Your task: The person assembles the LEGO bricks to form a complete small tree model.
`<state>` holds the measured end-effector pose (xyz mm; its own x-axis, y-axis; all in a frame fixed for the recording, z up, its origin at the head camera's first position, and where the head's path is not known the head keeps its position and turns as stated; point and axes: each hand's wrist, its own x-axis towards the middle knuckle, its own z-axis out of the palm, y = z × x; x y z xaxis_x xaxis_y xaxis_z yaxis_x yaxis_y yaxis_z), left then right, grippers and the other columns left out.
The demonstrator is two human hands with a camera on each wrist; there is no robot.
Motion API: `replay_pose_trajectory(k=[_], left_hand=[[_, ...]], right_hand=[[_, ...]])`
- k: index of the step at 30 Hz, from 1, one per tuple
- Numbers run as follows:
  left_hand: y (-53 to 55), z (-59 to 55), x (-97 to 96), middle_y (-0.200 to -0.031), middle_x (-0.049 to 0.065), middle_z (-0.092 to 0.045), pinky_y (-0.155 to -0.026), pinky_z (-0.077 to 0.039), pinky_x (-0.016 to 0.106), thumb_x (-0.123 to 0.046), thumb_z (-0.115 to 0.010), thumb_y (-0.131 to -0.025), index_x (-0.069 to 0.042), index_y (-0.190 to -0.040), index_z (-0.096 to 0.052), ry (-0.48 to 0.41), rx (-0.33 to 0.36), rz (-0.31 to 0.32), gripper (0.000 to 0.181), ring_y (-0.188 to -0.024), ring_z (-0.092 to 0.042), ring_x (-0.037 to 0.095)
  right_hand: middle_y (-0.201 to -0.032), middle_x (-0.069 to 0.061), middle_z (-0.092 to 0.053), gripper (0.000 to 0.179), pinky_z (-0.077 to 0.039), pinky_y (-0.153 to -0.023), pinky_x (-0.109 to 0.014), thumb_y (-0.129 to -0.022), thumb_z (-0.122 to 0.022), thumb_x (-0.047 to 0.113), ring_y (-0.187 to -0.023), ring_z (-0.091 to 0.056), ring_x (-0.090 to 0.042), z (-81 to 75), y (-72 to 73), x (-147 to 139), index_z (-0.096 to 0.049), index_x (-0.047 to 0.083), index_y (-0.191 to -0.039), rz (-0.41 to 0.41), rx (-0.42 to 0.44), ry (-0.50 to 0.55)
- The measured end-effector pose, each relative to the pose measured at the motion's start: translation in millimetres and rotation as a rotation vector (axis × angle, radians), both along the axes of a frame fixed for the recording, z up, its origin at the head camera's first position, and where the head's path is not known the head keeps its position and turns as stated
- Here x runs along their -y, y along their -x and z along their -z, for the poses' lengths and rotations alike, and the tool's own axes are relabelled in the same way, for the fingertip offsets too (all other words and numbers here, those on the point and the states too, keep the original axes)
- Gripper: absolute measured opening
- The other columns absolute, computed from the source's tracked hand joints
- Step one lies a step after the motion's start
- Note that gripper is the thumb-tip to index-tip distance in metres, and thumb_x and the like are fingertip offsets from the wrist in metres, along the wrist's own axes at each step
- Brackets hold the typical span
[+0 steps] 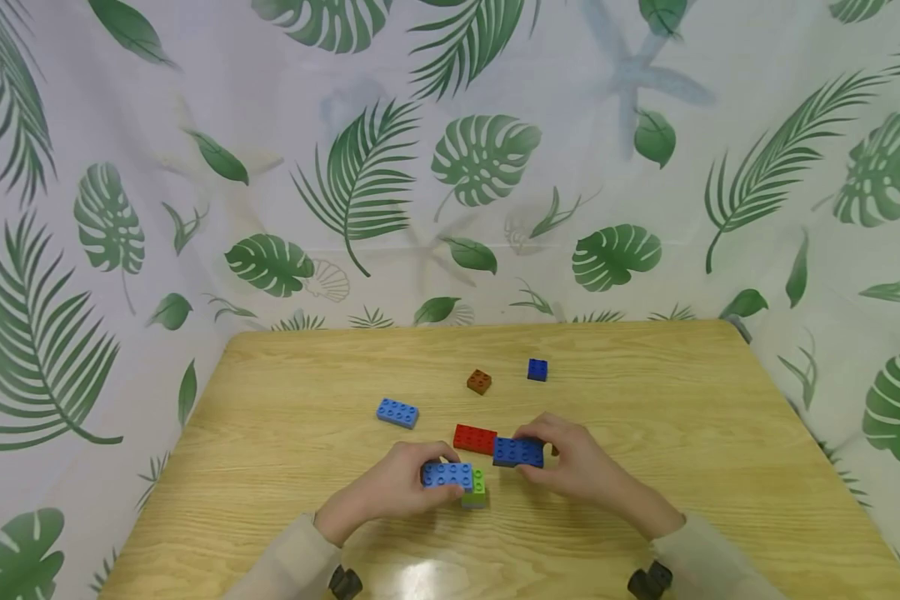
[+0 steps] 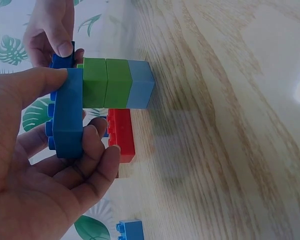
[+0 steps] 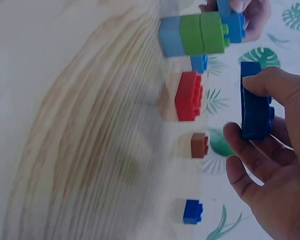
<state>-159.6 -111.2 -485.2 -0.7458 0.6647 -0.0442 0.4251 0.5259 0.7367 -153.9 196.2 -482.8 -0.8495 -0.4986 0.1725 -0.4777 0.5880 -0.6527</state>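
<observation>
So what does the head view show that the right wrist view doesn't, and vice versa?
Only the head view shows the sleeves and black wrist devices.

Only the right wrist view clearly shows, side-on, two stacked green bricks above a pale blue brick.

Both show the left hand holding a blue brick, the right hand holding a dark blue brick, and a red brick, brown brick, small navy brick and loose blue brick.
</observation>
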Motion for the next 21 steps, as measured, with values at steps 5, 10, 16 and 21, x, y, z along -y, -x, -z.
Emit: replay_pose_trajectory(k=[5, 10, 16, 21], left_hand=[[-0.7, -1.7, -0.6, -0.096, -0.004, -0.071, -0.071, -0.051, 0.022, -0.038, -0.074, -0.097, -0.018, -0.120, -0.071, -0.006, 0.005, 0.001, 0.031, -0.079, -0.059, 0.001], [-1.2, -0.4, -2.1, -0.094, -0.005, -0.070, -0.070, -0.050, 0.021, -0.037, -0.075, -0.097, -0.017, -0.120, -0.071, -0.011, -0.007, 0.002, 0.030, -0.077, -0.057, 0.001], [-1.2, 3.2, -2.0, -0.092, -0.005, -0.069, -0.067, -0.049, 0.021, -0.036, -0.075, -0.097, -0.017, -0.118, -0.071, -0.016, -0.009, 0.006, 0.029, -0.074, -0.055, 0.001], [-0.8, 3.6, -0.9, -0.090, -0.005, -0.068, -0.065, -0.048, 0.020, -0.037, -0.075, -0.097, -0.018, -0.118, -0.071, -0.013, -0.014, 0.004, 0.028, -0.072, -0.055, 0.001]], right_hand=[[-0.110, 0.002, -0.070, 0.030, -0.056, -0.074, -0.032, -0.092, -0.082, 0.018, -0.092, -0.059, -0.005, -4.4, -4.1, 6.2, -0.073, 0.014, -0.120, -0.060, 0.004, 0.014], [-0.109, 0.002, -0.069, 0.029, -0.056, -0.075, -0.032, -0.092, -0.082, 0.017, -0.092, -0.059, -0.004, -1.9, -7.5, 10.6, -0.073, 0.015, -0.119, -0.101, 0.001, 0.025], [-0.109, 0.002, -0.069, 0.028, -0.058, -0.077, -0.032, -0.092, -0.082, 0.015, -0.091, -0.060, -0.003, 4.0, -8.2, 14.7, -0.073, 0.014, -0.118, -0.138, -0.029, 0.024], [-0.109, 0.000, -0.069, 0.030, -0.059, -0.078, -0.035, -0.091, -0.081, 0.011, -0.092, -0.060, -0.005, 4.1, -8.1, 18.8, -0.073, 0.011, -0.120, -0.159, -0.047, 0.032]])
